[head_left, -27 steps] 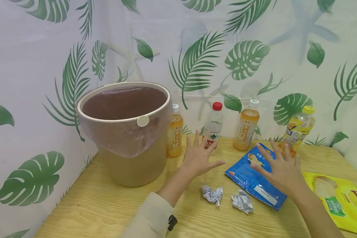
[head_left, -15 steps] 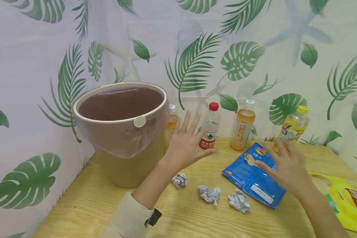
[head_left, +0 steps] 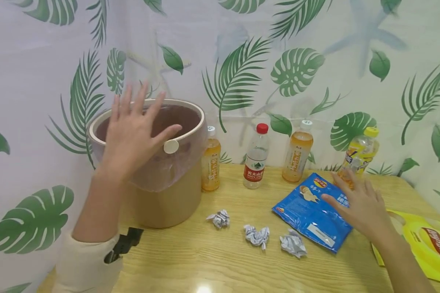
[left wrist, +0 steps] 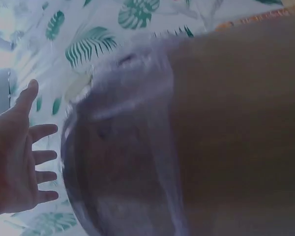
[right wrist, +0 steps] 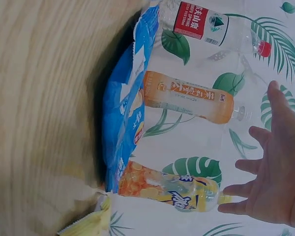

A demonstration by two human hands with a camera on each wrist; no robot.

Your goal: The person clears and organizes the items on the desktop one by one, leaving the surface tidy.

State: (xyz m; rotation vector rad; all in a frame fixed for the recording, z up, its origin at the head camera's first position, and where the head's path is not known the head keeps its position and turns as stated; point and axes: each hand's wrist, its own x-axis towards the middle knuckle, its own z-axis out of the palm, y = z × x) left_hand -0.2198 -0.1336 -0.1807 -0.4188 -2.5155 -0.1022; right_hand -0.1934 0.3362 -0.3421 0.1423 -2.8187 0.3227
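Observation:
My left hand (head_left: 130,138) is held up with fingers spread, overlapping the near rim of a tan trash bin (head_left: 176,203) in the head view. A clear plastic liner (left wrist: 128,147) folds over the bin's rim; in the left wrist view the fingers stand apart from it. Over at the right, my right hand (head_left: 364,207) hovers with spread fingers above the corner of a blue chip bag (head_left: 311,211), holding nothing. Behind those fingers is a yellow-capped bottle (head_left: 363,150). Several crumpled paper balls (head_left: 256,236) lie on the wooden table (head_left: 190,264).
A red-capped water bottle (head_left: 256,158) stands at the back, between an orange drink bottle (head_left: 298,152) and another orange drink bottle (head_left: 211,162) beside the bin. A yellow chip bag (head_left: 429,244) lies at the right edge. A leaf-patterned sheet (head_left: 242,24) hangs behind.
My left hand has moved left and up, from before the water bottle to the bin's rim, uncovering a paper ball. The right hand stays over the blue chip bag with only a slight shift.

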